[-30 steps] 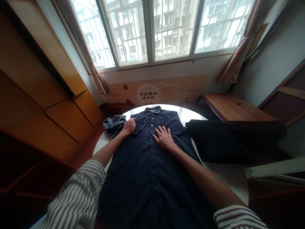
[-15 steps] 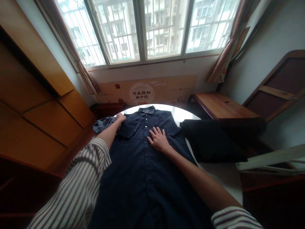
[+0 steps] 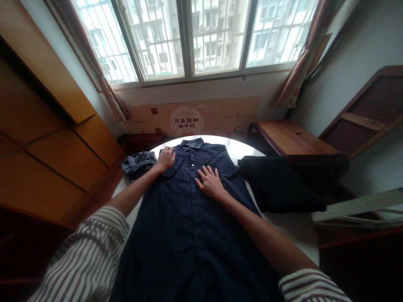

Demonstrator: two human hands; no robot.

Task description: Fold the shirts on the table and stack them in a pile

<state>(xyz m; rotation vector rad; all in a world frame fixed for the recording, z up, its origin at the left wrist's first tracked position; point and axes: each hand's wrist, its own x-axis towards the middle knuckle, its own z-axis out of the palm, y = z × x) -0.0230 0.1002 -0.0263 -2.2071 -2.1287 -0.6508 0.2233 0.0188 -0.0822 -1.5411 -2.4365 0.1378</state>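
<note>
A dark navy button-up shirt lies front up on a white round table, its collar toward the window and its short sleeves folded in over the chest. On the shirt's left shoulder and sleeve area rests my left hand, open, with the fingers slightly bent against the cloth. My right hand lies flat on the chest just right of the button placket, fingers spread and nothing held.
A crumpled grey-blue cloth sits at the table's left edge. Folded black cloth lies on the right. Beyond it stand a wooden side table and a pale bar. Wooden cabinets line the left.
My left hand has let go of the shirt's left shoulder edge and moved right, onto the folded sleeve. The right hand has stayed in place on the chest.
</note>
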